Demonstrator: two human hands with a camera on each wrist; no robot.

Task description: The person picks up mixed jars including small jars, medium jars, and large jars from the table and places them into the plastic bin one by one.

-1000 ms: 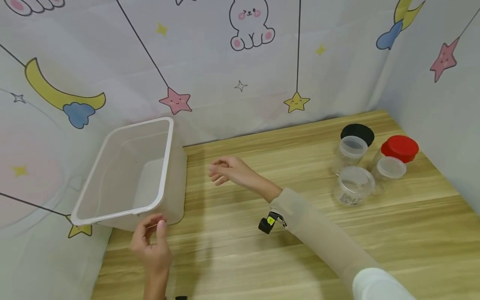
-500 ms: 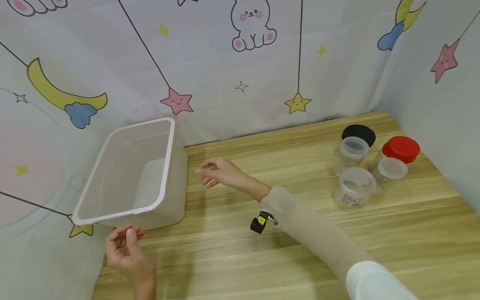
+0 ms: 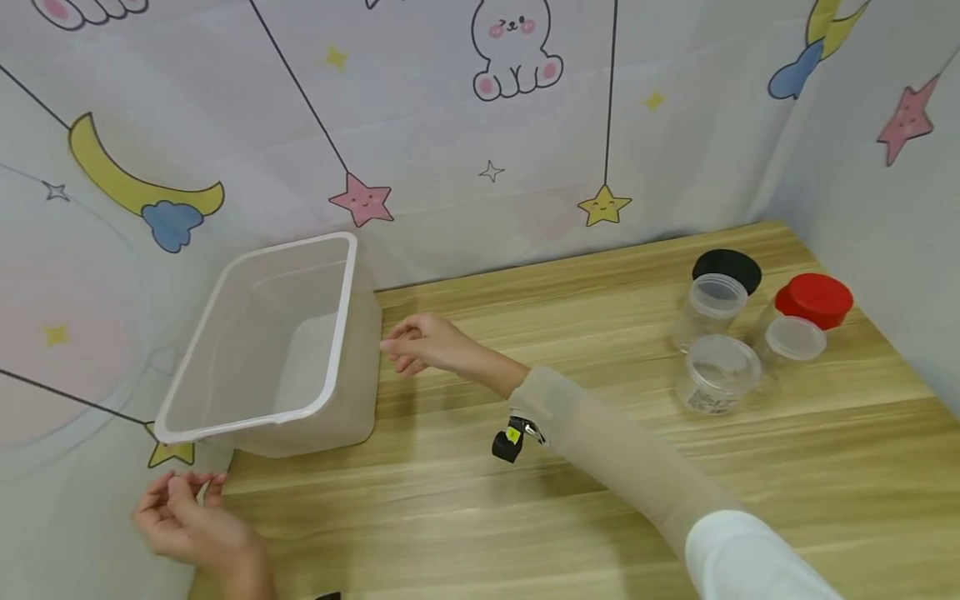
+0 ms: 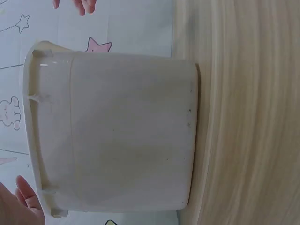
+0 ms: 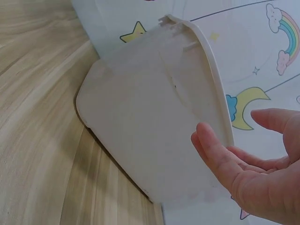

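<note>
- Left hand (image 3: 191,517): fingers loosely bent, thumb close to the fingertips, nothing held. Position: in front of the near left corner of the white bin (image 3: 360,358), apart from it.
- Right hand (image 3: 422,343): fingers half bent, with a wide gap between thumb and fingers in the right wrist view; nothing held. Position: just beside the bin's right wall (contact could not be confirmed).
- Right forearm: covered by a pale sleeve (image 3: 622,450), with a black wrist device (image 3: 507,446) to the right of the bin.
- Bin: upright on the wooden table (image 3: 487,517), mouth upward, part of its inner floor visible.
- Stage, as judged: a free-handed one, both hands about the bin and neither gripping it.
- Next move, as judged: handling the bin would call for both hands to close in on its rim or walls, the left having more ground to cover.
- Well to the right of the bin: a clear jar (image 3: 720,379) in front, a second jar (image 3: 705,317) behind it, a pale-topped jar (image 3: 795,340), a red lid (image 3: 816,300) and a black lid (image 3: 727,271).
- Behind the bin: a patterned cloth (image 3: 525,133).
</note>
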